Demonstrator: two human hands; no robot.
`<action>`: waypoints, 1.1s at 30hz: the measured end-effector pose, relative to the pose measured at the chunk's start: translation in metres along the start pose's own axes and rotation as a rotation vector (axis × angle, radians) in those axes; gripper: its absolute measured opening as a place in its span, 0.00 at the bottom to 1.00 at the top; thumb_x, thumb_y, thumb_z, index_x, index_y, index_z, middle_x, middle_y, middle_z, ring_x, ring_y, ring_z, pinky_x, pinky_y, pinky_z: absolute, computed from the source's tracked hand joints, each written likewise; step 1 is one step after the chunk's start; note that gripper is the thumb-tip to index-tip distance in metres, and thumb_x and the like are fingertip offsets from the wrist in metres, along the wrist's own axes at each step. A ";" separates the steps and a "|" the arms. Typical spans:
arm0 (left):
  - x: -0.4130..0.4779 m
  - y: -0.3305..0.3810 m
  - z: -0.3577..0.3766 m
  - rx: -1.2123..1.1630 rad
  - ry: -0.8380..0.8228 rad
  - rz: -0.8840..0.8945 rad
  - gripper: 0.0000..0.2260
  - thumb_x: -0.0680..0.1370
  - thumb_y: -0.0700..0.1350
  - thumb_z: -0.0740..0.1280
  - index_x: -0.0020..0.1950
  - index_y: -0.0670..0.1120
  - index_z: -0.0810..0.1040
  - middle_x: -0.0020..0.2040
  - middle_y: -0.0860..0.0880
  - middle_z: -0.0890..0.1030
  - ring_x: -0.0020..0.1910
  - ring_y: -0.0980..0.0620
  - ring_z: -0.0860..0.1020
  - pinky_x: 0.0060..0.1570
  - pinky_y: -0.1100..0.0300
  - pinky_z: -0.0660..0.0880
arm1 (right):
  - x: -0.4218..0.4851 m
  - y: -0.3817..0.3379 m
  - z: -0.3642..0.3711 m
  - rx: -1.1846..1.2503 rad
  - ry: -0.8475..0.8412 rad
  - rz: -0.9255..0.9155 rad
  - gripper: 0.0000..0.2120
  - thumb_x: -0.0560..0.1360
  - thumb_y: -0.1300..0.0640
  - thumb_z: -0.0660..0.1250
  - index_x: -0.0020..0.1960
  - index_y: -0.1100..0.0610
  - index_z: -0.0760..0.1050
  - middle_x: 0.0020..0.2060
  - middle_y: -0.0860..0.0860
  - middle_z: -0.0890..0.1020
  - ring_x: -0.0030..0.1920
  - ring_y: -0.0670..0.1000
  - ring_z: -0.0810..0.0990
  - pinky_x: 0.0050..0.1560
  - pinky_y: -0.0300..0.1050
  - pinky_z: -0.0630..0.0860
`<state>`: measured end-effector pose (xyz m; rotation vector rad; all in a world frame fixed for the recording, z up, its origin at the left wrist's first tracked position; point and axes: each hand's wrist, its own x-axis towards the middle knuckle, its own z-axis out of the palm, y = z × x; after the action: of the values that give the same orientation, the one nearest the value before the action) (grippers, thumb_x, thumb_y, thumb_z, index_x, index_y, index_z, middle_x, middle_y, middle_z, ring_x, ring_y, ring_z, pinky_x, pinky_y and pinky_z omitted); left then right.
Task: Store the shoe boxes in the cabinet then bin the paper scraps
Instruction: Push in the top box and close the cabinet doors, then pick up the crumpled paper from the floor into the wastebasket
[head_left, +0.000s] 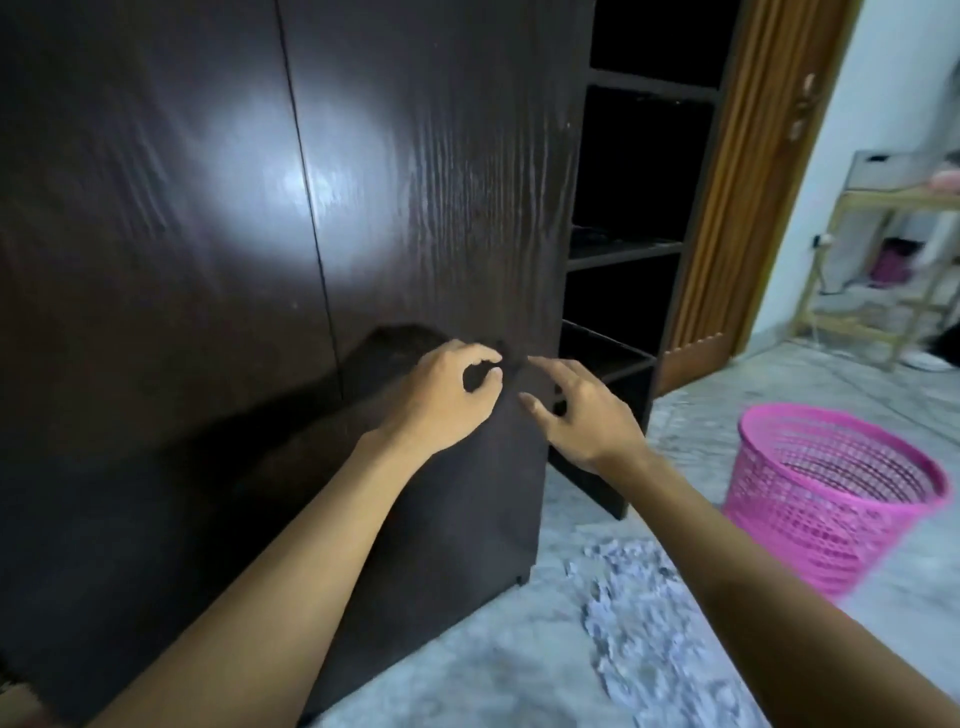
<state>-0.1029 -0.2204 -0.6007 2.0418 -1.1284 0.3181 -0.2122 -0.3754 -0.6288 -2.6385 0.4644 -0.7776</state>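
— Now, the hands first, please.

— Logged from my remote station. I have the left hand (447, 397) raised against the lower part of the right cabinet door (441, 182). Its fingers are curled, with thumb and forefinger tips nearly meeting beside a small dark knob (506, 352) at the door's right edge. The view is blurred at that spot, so I cannot tell whether they actually pinch the knob. The right hand (584, 415) sits just beside the left, on its right. Its fingers are spread and slack and it holds nothing. Its fingertips lie close to the same door edge.

— Condition of the cabinet?

— I record the cabinet (156, 260) as dark brown with a wood-grain finish. Two tall door panels face me, and whatever lies behind them is hidden. To their right is an open bay of shelves (623, 249), too dark for me to read any contents.

— And the scraps?

— I find the paper scraps (639, 623) in a loose white heap on the marble floor (467, 675), near the cabinet's lower right corner and under the right forearm. The pink mesh basket (831, 499) stands on the floor to the right of the heap, apart from it. Beyond the shelves I note a ribbed wooden door (753, 182), and a pale wooden rack (883, 270) against the far wall.
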 end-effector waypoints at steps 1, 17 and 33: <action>0.000 0.001 0.016 -0.032 -0.061 -0.006 0.11 0.78 0.51 0.65 0.59 0.53 0.80 0.54 0.53 0.80 0.54 0.55 0.77 0.48 0.63 0.70 | -0.006 0.013 0.000 -0.013 0.001 0.037 0.26 0.79 0.39 0.61 0.75 0.45 0.65 0.71 0.44 0.70 0.69 0.48 0.71 0.63 0.48 0.73; -0.035 0.048 0.346 -0.120 -0.715 -0.198 0.11 0.73 0.56 0.66 0.53 0.58 0.81 0.52 0.55 0.80 0.51 0.52 0.80 0.54 0.52 0.78 | -0.151 0.305 0.034 -0.029 -0.210 0.456 0.24 0.79 0.40 0.62 0.73 0.46 0.68 0.70 0.49 0.73 0.68 0.53 0.73 0.61 0.50 0.72; -0.200 -0.055 0.542 -0.008 -0.800 -0.246 0.31 0.71 0.63 0.60 0.69 0.49 0.74 0.64 0.43 0.75 0.66 0.42 0.70 0.65 0.48 0.70 | -0.340 0.413 0.215 -0.135 -0.234 0.604 0.26 0.73 0.38 0.67 0.64 0.54 0.77 0.58 0.56 0.80 0.59 0.58 0.78 0.57 0.53 0.76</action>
<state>-0.2491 -0.4735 -1.1021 2.3291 -1.2832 -0.6857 -0.4467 -0.5531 -1.1247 -2.4415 1.1968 -0.2511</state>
